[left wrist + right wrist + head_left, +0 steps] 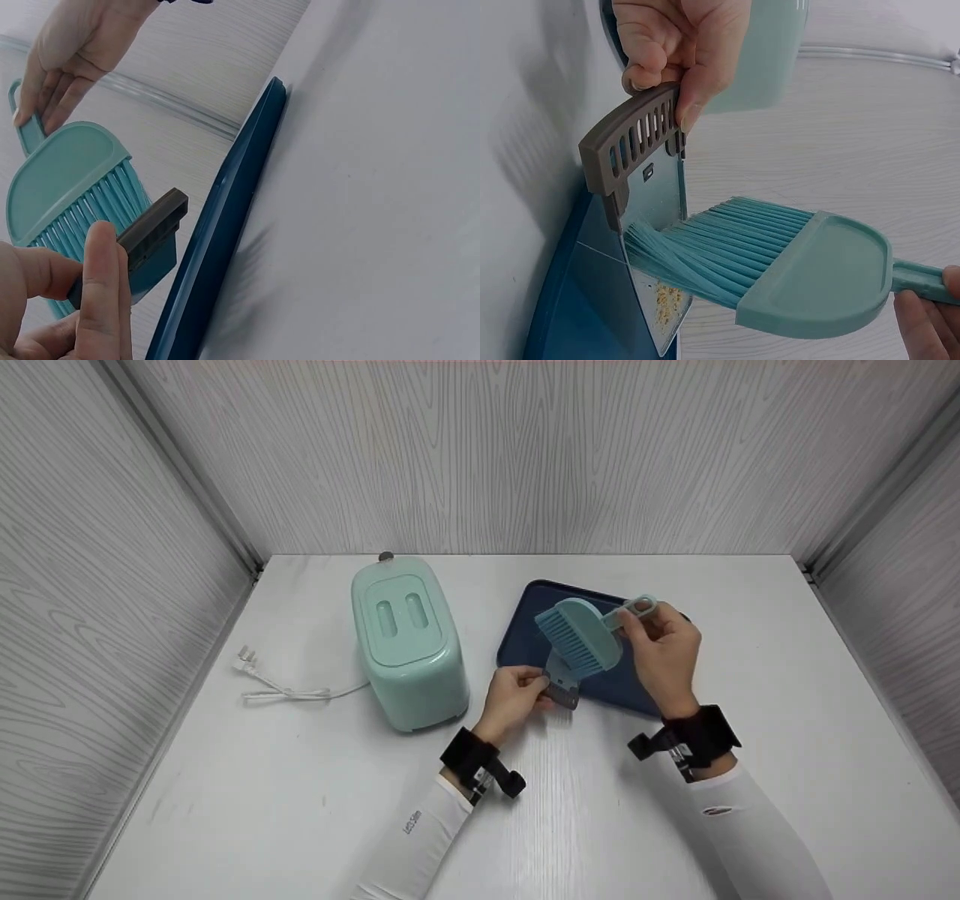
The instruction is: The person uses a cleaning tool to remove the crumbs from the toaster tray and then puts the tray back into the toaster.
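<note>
My left hand [512, 697] pinches the grey slotted end of a small crumb tray [630, 133], thumb on one face. The tray's thin, shiny plate [660, 187] slopes downward in the right wrist view, with yellowish crumbs [666, 306] toward its lower end. With my right hand [666, 652] I grip the handle of a mint-green brush [596, 634]. Its blue-green bristles [720, 244] lie against the plate and bend where they meet it. Both hands are over the near side of a dark blue tray [622, 697].
Left of the hands stands a mint-green toaster [420, 682] with a lid over its top. Its white cord [300, 694] and plug [246, 658] lie on the table to its left. Wood-grained panels [525, 457] enclose the white table [315, 802] at the back and sides.
</note>
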Tool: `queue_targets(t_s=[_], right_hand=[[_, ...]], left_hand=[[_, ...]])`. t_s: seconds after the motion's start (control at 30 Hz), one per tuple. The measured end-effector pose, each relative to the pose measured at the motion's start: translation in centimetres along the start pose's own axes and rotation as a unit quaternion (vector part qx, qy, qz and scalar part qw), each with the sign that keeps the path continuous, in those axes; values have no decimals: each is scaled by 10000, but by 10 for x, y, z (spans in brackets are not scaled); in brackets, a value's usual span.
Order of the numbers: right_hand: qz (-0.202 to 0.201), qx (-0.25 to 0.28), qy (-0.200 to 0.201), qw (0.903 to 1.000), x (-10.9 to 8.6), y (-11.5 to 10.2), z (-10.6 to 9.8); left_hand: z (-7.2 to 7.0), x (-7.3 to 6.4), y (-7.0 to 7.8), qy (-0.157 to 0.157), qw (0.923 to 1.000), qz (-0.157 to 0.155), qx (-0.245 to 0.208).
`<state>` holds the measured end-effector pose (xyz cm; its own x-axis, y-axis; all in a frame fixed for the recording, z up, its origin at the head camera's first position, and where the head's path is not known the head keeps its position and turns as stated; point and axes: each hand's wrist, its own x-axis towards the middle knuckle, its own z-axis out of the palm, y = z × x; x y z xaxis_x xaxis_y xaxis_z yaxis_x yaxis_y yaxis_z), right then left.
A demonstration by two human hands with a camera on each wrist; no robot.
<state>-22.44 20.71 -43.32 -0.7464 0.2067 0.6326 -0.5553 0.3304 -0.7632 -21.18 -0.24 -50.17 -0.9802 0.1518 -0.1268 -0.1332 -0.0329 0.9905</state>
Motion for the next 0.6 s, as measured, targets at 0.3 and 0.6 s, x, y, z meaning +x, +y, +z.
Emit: queue_targets(t_s=[0.3,0.6], right_hand=[[-395,-370,-369,9979,4,2,5],[-772,-521,-613,9938,4,5,9]], left_hand=[[0,0,0,9,10000,-8,69],[-1,2,0,19,10000,13,85]])
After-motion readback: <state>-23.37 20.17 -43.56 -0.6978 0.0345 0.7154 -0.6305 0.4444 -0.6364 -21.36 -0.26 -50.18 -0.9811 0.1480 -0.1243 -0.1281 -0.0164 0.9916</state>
